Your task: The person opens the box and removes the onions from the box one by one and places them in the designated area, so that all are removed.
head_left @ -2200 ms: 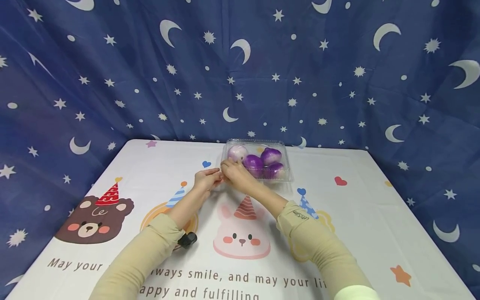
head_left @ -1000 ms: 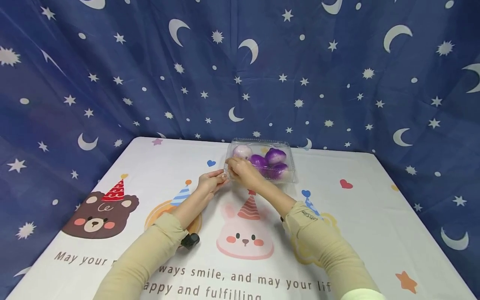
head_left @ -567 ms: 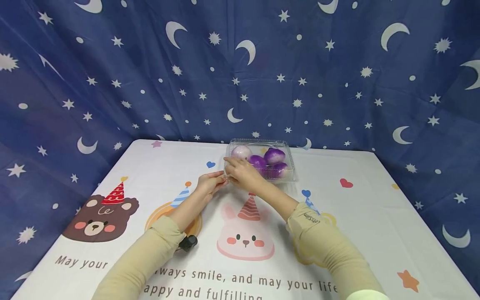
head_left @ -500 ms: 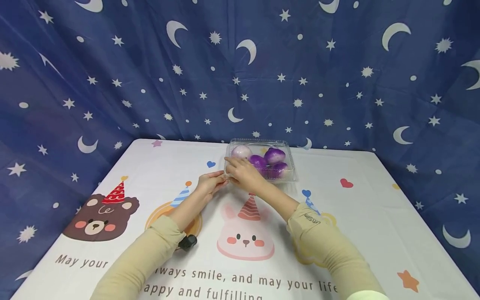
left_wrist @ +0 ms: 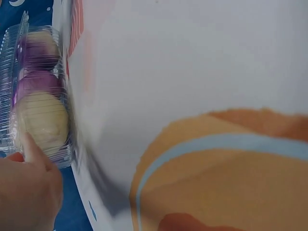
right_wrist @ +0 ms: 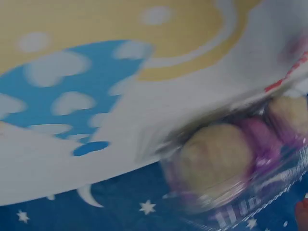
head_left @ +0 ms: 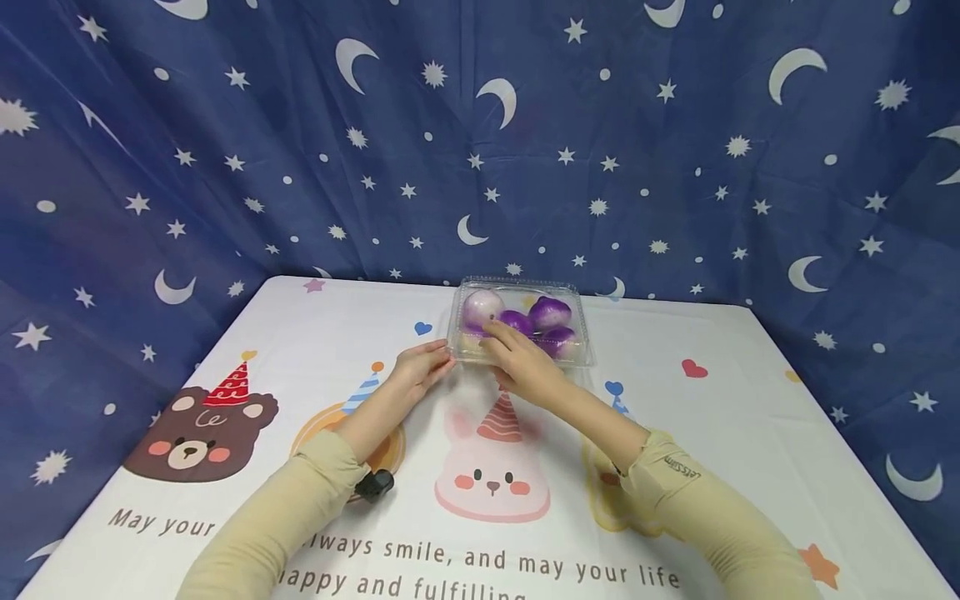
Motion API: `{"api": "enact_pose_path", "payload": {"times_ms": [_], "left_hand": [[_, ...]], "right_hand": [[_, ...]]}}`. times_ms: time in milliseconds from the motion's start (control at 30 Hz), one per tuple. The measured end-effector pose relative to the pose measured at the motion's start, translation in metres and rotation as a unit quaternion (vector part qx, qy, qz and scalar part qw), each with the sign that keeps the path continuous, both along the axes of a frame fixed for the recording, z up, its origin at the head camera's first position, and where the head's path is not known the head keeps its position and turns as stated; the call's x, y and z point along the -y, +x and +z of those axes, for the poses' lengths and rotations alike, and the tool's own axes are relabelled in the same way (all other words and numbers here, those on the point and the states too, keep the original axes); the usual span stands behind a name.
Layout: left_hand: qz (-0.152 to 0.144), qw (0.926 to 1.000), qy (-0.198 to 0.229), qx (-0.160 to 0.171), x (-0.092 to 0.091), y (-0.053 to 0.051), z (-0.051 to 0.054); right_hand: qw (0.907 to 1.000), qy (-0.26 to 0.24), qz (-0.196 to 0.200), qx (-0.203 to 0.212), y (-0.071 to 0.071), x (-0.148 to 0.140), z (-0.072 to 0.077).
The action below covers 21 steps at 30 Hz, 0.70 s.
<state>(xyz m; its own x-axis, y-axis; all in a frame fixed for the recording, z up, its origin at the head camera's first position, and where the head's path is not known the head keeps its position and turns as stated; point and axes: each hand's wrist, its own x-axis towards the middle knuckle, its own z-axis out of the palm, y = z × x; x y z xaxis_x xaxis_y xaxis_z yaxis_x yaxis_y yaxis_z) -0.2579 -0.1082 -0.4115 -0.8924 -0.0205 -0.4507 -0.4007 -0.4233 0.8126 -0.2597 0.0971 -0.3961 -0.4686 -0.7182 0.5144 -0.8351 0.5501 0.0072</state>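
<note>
A clear plastic clamshell box [head_left: 580, 354] stands near the table's back edge with its lid down. Inside lie several round purple-and-white bulbs [head_left: 551, 312], like onions or turnips. At the box's front left corner my left hand [head_left: 422, 365] has the corner between thumb and finger; in the left wrist view the box's side [left_wrist: 65, 161] meets a straight finger [left_wrist: 34, 151]. My right hand [head_left: 528, 367] is over the front edge, fingers loosely stretched and no object in them. It partly hides the bulbs behind. The right wrist view is blurred, with the box [right_wrist: 226, 204] and a fingertip [right_wrist: 302, 214].
A printed white cloth [head_left: 660, 350] covers the table. A dark blue star-patterned curtain [head_left: 540, 208] hangs right behind it. A small black object [head_left: 375, 483] shows beside the left forearm.
My right hand has moved from the box's front left corner rightward along its front edge, uncovering the left bulbs. My left hand stays at the corner.
</note>
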Motion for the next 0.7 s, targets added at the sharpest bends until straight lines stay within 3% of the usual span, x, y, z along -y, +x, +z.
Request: {"api": "enact_pose_path", "payload": {"times_ms": [100,300,467,700], "left_hand": [[-0.011,0.9999,0.003,0.009,0.003,-0.001,0.003],[-0.034,0.9992,0.003,0.019,0.003,0.003,0.005],[-0.042,0.9989,0.003,0.019,0.000,0.008,0.003],[-0.096,0.9946,-0.005,0.041,-0.007,0.014,-0.001]], "right_hand": [[0.9984,-0.054,0.008,0.010,0.002,-0.017,0.005],[0.9843,-0.167,-0.028,0.049,0.023,-0.058,0.010],[0.9817,-0.179,-0.059,0.027,0.031,-0.082,0.009],[0.9745,-0.190,-0.101,0.065,0.014,-0.111,-0.013]]}}
